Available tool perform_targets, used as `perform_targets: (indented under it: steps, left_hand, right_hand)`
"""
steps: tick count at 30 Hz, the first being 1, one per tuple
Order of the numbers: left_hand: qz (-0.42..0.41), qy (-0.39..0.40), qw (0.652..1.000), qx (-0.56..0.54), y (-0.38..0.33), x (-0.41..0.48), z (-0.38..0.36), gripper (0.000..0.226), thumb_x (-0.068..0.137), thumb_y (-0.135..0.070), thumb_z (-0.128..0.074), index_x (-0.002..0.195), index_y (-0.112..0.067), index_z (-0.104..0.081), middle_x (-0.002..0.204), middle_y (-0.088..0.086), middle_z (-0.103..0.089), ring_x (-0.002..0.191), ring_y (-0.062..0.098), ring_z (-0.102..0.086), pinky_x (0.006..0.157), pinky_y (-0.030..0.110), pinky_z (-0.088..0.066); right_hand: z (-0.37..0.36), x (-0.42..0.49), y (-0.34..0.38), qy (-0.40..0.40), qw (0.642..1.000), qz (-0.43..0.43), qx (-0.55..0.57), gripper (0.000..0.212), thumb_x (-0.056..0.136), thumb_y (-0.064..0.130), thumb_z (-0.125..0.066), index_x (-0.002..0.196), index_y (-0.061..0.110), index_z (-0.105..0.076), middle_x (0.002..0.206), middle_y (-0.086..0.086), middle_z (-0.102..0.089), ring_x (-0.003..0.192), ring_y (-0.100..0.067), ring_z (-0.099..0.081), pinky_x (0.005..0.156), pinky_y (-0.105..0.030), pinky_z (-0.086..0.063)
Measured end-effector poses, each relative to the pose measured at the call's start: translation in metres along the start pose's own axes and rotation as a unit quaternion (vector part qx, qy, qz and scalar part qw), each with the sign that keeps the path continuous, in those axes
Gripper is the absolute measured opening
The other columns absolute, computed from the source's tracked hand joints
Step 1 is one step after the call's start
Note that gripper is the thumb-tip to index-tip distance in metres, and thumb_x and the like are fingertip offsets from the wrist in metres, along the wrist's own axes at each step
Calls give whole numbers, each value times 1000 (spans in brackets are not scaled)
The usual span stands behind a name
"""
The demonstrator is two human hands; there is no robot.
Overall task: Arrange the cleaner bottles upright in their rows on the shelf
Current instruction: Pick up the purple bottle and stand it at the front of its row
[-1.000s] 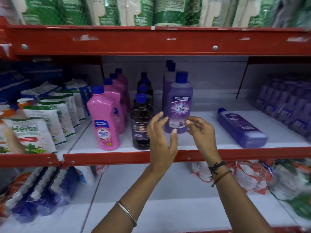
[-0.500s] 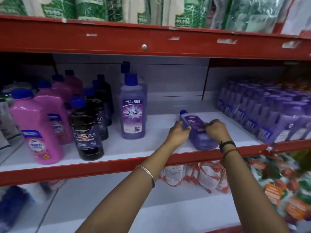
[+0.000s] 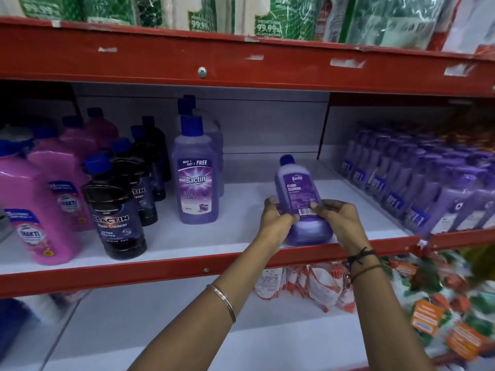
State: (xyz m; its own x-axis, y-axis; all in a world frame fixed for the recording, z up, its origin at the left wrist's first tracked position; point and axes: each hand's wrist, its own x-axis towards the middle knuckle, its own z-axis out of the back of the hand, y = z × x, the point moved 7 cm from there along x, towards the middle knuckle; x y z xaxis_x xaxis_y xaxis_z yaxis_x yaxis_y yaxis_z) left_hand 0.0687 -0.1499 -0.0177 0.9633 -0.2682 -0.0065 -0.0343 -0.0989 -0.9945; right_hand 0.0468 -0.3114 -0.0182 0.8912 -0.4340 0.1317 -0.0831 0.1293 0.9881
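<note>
Both hands clamped on the lower half of the purple bottle [image 3: 297,188]: left hand [image 3: 276,223] on one flank, right hand [image 3: 340,223] on the other, thumbs pressed on the label. Tilted back, cap away, base near the front edge of the shelf [image 3: 187,236], well apart from the upright purple row [image 3: 195,180]. Probably full, so heavy low down, with stiff but slick plastic; best gripped round the waist, not the cap.

A red metal rack [image 3: 241,62] with chipped paint and a bolt [image 3: 202,72] carries white shelf boards [image 3: 241,167] before a pale grey back panel [image 3: 267,121], with green packs [image 3: 281,14] stacked above and orange-and-white pouches [image 3: 316,285] below, under dim light.
</note>
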Motion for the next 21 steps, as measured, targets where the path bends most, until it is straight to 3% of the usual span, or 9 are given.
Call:
perform_targets:
  steps: [2,6,11,16,21]
  left_hand:
    - [-44,0,999,-1,-11,-5,7,56,83,4,-62,129,-14,-38,115,4,-55,94,14,-57,75,26,-54]
    - [-123,-15,992,38,-31,-15,29,52,84,-7,-65,131,-16,-45,117,3,-58,105,20,-58,85,38,-57]
    - [-177,-49,982,51,-40,-36,75,58,84,-12,-66,135,-21,-42,118,-3,-58,104,17,-60,74,20,-56]
    - [-200,-93,974,50,-44,-58,124,56,85,-8,-64,128,-34,-40,125,1,-57,112,18,-59,90,37,-56]
    - [-210,-125,966,80,-40,-73,175,57,84,-8,-63,126,-39,-39,131,7,-56,117,22,-58,94,46,-54]
  right_hand:
    - [-6,-11,11,11,998,26,49,38,78,12,-71,113,-1,-60,109,-19,-68,90,-31,-68,76,-32,-61]
    - [-23,-35,37,31,993,86,79,43,77,4,-70,118,9,-58,107,-6,-69,90,-19,-69,74,-25,-60]
    - [-64,-62,53,63,986,135,72,53,77,5,-71,125,15,-51,111,9,-65,93,-2,-68,71,-17,-57]
    - [-113,-80,58,81,982,152,77,55,76,7,-73,124,17,-49,114,12,-62,95,5,-66,70,-13,-54]
    - [-163,-99,53,104,979,156,83,56,76,10,-74,126,18,-48,115,13,-61,96,7,-64,68,-10,-52]
